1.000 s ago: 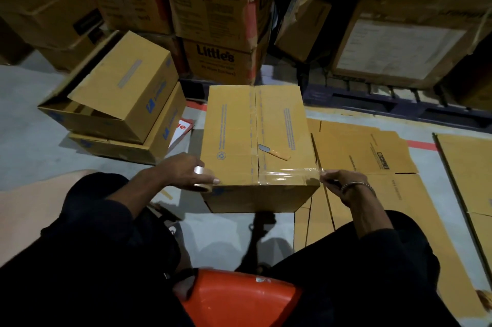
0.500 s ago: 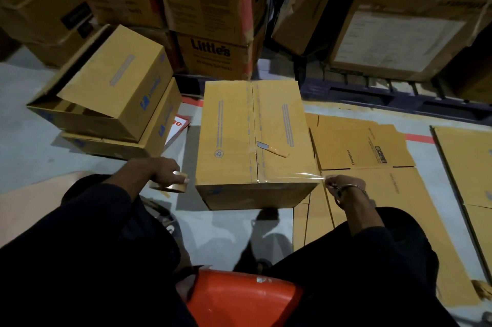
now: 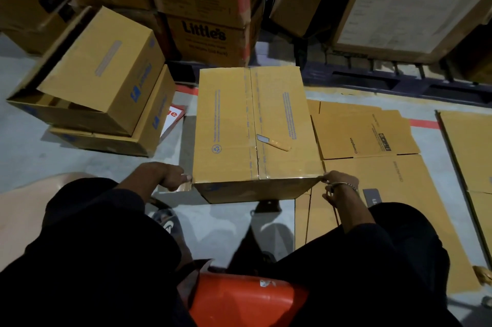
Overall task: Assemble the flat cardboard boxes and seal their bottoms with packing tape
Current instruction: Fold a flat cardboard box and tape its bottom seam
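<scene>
An assembled cardboard box (image 3: pixel 226 126) stands on the floor before me, flaps closed, clear tape along its centre seam. A second strip of clear tape (image 3: pixel 282 177) runs across its near top edge. An orange utility knife (image 3: pixel 273 142) lies on the box top. My left hand (image 3: pixel 166 176) grips the tape roll (image 3: pixel 183 186) at the box's near left corner. My right hand (image 3: pixel 336 184), with a bracelet at the wrist, pinches the tape's free end at the near right corner.
Flat cardboard boxes (image 3: pixel 372 140) lie on the floor to the right. Two stacked boxes (image 3: pixel 106 78) sit at the left, one tilted inside an open one. Larger printed cartons (image 3: pixel 207 36) and a dark pallet (image 3: pixel 399 84) stand behind. An orange stool (image 3: pixel 247 300) is under me.
Both hands pulled the tape strip down to the box's near top edge. My left hand swung the roll out to the left, then back against the near left corner.
</scene>
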Available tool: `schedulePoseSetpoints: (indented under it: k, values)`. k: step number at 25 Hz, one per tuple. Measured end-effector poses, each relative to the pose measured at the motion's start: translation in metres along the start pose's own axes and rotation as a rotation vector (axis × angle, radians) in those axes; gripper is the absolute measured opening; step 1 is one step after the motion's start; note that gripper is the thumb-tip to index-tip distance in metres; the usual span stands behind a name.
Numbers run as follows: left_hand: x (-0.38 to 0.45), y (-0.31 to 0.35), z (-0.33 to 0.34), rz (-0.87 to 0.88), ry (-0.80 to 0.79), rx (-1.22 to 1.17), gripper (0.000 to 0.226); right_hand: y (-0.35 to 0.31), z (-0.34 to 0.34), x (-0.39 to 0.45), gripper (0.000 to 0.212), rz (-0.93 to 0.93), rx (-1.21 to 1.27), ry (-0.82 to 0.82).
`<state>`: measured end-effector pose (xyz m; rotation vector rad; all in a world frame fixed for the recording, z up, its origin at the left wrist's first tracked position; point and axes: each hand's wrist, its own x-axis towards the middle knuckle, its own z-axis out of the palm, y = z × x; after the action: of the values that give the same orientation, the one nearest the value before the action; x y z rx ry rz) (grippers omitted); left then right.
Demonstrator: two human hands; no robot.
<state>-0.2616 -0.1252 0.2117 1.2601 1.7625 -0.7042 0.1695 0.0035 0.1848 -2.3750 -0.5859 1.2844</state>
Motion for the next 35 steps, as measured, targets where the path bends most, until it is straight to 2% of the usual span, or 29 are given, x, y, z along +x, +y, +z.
schedulePoseSetpoints:
  k: [5, 6, 7, 8, 9, 10, 11, 12, 14, 17, 21, 25, 30, 35]
  values:
    - [0.009, 0.002, 0.005, 0.018, 0.028, 0.032, 0.06, 0.006, 0.009, 0.001, 0.016, 0.054, 0.009, -0.016]
    - [0.006, 0.002, 0.006, 0.007, 0.043, 0.005, 0.059, 0.007, 0.012, -0.001, 0.019, -0.032, -0.047, 0.05]
    - [0.007, 0.002, 0.007, 0.001, 0.062, -0.027, 0.058, 0.008, 0.017, -0.01, 0.023, -0.241, -0.199, 0.18]
    - [0.007, 0.002, 0.008, -0.015, 0.081, -0.075, 0.058, 0.008, 0.027, -0.025, 0.026, -0.556, -0.36, 0.323]
    - [0.01, 0.0, 0.01, -0.013, 0.103, -0.102, 0.058, 0.011, 0.042, -0.045, 0.027, -0.908, -0.447, 0.384]
    - [0.012, 0.0, 0.012, -0.001, 0.12, -0.102, 0.058, 0.015, 0.061, -0.073, 0.025, -1.213, -0.462, 0.311]
    - [0.012, 0.0, 0.012, 0.008, 0.126, -0.073, 0.058, 0.02, 0.085, -0.101, 0.022, -1.42, -0.465, 0.139]
    - [0.012, -0.001, 0.012, 0.013, 0.133, -0.035, 0.056, 0.025, 0.11, -0.129, 0.017, -1.51, -0.482, -0.073]
    - [0.016, 0.0, 0.012, 0.018, 0.159, 0.03, 0.045, 0.032, 0.154, -0.17, 0.016, -1.533, -0.656, -0.406]
    - [0.024, -0.001, 0.016, 0.007, 0.173, 0.131, 0.038, 0.042, 0.192, -0.196, 0.019, -1.556, -0.903, -0.542]
    - [0.03, -0.006, 0.019, 0.033, 0.229, 0.115, 0.029, 0.035, 0.196, -0.188, 0.011, -1.484, -0.975, -0.517]
    - [0.034, -0.001, 0.016, 0.064, 0.237, 0.036, 0.036, 0.019, 0.175, -0.168, 0.007, -1.432, -1.116, -0.506]
    - [0.031, 0.005, 0.015, 0.091, 0.271, 0.018, 0.038, -0.001, 0.112, -0.12, 0.014, -1.391, -1.256, -0.414]
    - [0.026, 0.004, 0.013, 0.101, 0.28, 0.023, 0.032, -0.025, 0.046, -0.071, 0.016, -1.318, -1.394, -0.252]
